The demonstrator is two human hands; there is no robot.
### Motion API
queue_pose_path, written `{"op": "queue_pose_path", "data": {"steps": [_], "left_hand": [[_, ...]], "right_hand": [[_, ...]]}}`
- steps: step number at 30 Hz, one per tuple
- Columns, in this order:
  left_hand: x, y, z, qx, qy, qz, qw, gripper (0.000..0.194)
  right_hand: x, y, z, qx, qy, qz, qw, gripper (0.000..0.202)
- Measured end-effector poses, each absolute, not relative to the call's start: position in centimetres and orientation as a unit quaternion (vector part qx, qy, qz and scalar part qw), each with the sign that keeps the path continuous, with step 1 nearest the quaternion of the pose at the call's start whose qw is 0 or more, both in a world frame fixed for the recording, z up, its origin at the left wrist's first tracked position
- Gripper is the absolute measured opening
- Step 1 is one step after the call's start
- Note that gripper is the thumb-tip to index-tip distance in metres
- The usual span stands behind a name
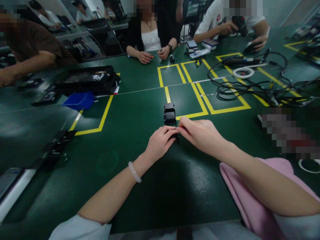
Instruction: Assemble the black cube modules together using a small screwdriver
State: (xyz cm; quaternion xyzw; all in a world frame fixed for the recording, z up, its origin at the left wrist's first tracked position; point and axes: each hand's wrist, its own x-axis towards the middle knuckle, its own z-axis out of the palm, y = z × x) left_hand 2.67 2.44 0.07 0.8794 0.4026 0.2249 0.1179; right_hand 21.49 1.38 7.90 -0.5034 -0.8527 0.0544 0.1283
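Observation:
Both my hands meet over the green table, at the near end of a short row of small black block-like parts [170, 114]. My left hand [160, 141] has its fingers closed on a black part [177, 136], which is mostly hidden under the fingertips. From the right, my right hand [200, 133] pinches at the same spot, its thumb and forefinger touching my left fingertips. Whatever lies in that pinch is too small or too covered to make out. Further left, more black parts [56, 146] lie in a line on the table.
A blue scoop-shaped tray [79, 101] and a black bin [87, 80] stand at the left. Black cables [240, 86] and a white ring-shaped coil [243, 72] lie at the right. A pink cloth [250, 190] rests by my right forearm. Co-workers sit across the table and at the left.

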Motion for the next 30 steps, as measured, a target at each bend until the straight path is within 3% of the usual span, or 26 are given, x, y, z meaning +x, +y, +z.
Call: {"op": "queue_pose_path", "data": {"steps": [5, 10, 15, 22, 30], "left_hand": [[2.68, 2.44, 0.02, 0.878, 0.405, 0.226, 0.121, 0.025], [2.72, 2.43, 0.00, 0.877, 0.401, 0.233, 0.126, 0.025], [2.69, 2.42, 0.03, 0.877, 0.399, 0.231, 0.134, 0.026], [2.70, 2.35, 0.10, 0.876, 0.401, 0.234, 0.127, 0.026], [2.71, 2.31, 0.06, 0.879, 0.403, 0.229, 0.114, 0.026]], "right_hand": [[21.40, 1.38, 7.57, -0.502, -0.848, 0.047, 0.166, 0.018], [21.29, 1.46, 7.54, -0.501, -0.851, 0.055, 0.144, 0.027], [21.44, 1.47, 7.35, -0.514, -0.841, 0.036, 0.165, 0.017], [21.45, 1.31, 7.58, -0.507, -0.851, 0.032, 0.134, 0.028], [21.16, 1.18, 7.75, -0.491, -0.856, 0.055, 0.151, 0.021]]}}
